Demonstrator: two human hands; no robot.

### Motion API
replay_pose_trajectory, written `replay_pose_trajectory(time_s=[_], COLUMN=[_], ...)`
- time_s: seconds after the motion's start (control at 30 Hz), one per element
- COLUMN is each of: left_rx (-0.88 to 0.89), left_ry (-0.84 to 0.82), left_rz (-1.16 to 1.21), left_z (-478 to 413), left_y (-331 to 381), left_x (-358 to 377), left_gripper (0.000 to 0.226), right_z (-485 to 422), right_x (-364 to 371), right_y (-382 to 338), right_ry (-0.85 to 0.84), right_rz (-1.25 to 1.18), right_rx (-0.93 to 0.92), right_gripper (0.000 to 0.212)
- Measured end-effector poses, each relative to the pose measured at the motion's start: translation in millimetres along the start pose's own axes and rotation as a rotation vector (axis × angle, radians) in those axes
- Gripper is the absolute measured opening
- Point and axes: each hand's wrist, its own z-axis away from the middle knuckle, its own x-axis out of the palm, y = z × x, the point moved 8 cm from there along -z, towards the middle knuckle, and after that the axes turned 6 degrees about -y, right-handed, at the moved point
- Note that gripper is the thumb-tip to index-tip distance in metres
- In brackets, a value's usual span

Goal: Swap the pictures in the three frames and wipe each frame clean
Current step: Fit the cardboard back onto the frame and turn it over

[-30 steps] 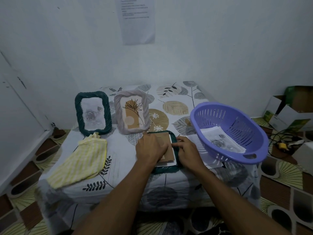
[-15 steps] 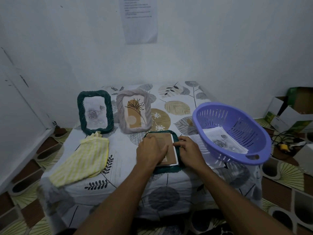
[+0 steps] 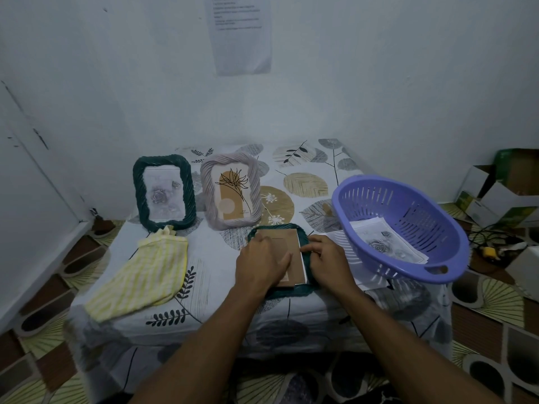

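Head view: purple basket [image 3: 364, 196] holds printed pictures [image 3: 388, 246]; left fingers [image 3: 280, 260] press backing [image 3: 287, 240] flat, right fingers [image 3: 313, 247] pinch frame [image 3: 288, 291].

- One wide-angle view from the person's head, at the near edge of the table [image 3: 218, 304], facing forward and down toward the far wall [image 3: 379, 83].
- Close: left hand [image 3: 262, 263] and right hand [image 3: 325, 262] lie centre-frame.

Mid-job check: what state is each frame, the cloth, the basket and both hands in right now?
green frame: upright, rose picture in.
lilac frame: upright, flower drawing in.
third frame: face down, backing board on it.
yellow cloth: lying flat, untouched.
basket: holds loose prints.
left hand: flat, pressing the backing board.
right hand: curled at the third frame's right edge, grip unclear.
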Motion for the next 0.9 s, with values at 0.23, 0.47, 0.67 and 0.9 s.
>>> replay_pose_trajectory(time_s=[0.23,0.47,0.67,0.9], left_rx=[-0.002,0.085,0.21,0.215], left_ry=[-0.001,0.061,-0.085,-0.137], left_rz=[-0.044,-0.06,-0.046,0.271], left_z=[2.9,-2.7,-20.2,-16.7], left_y=[0.2,-3.8,-25.9,-47.5], left_x=[2.7,-2.3,4.1,12.0], left_gripper=[0.057,0.04,0.028,0.04], right_z=[-0.1,1.7,-1.7,-2.6], right_x=[-0.7,1.0,6.0,6.0], right_y=[-0.1,-1.1,5.5,5.8], right_ry=[0.015,0.017,-0.046,-0.056], right_rz=[0.007,-0.009,-0.019,-0.05], right_rx=[-0.021,-0.063,-0.026,-0.014], right_gripper=[0.034,0.03,0.024,0.027])
